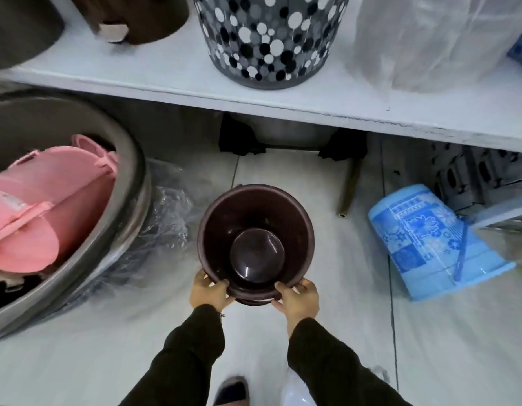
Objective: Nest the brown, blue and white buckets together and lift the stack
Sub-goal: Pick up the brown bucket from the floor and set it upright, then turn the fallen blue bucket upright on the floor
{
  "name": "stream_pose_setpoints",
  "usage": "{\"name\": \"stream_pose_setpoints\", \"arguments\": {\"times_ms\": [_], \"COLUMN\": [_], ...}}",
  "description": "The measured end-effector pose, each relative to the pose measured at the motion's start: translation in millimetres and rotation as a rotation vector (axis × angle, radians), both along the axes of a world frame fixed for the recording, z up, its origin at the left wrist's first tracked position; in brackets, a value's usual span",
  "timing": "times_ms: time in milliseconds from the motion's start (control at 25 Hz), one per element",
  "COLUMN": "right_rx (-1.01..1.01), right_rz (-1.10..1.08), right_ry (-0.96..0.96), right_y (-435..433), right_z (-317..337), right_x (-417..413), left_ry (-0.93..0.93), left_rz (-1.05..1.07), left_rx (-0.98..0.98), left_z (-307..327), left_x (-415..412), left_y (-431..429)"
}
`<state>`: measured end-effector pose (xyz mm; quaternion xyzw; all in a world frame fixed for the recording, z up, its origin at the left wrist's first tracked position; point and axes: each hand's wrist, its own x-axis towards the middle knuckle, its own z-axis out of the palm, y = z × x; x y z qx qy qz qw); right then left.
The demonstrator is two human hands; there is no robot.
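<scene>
Head view — brown bucket (255, 218), glossy, upright.

A: Where does the single view sit?
B: On the person's head, looking steeply down and forward, wide-angle, close over the left hand (208, 291) and right hand (298, 297).
A: And farther out?
B: The floor (107, 361) below, the shelf (166, 71) edge across the top.

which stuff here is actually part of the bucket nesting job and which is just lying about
Part of the job:
brown bucket, gripped at its near rim by the left hand and right hand
blue bucket, tipped over on the floor

Lying about:
pink tub
spotted basket
grey basin
</scene>
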<state>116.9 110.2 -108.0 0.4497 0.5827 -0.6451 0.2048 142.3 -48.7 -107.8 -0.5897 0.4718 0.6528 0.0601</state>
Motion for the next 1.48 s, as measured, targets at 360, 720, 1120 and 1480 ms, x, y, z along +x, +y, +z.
{"name": "stream_pose_setpoints", "arguments": {"times_ms": [360,720,1120,1480], "right_rx": [0.143,0.238,0.920,0.967], "right_rz": [0.041,-0.128,0.944,0.950], "right_ry": [-0.052,0.010,0.517,0.735], "right_y": [49,238,489,490], "right_z": [8,29,16,-14], "right_x": [-9,-14,-128,-162], "left_ry": [0.055,0.416,0.225,0.267], "left_rz": [-0.455,-1.042,-0.998,-1.015], "left_rx": [-0.712,-0.758,-0.526,-0.862], "left_z": [66,95,-38,-48], "left_x": [-1,-44,-91,-103], "left_y": [4,182,446,448]}}
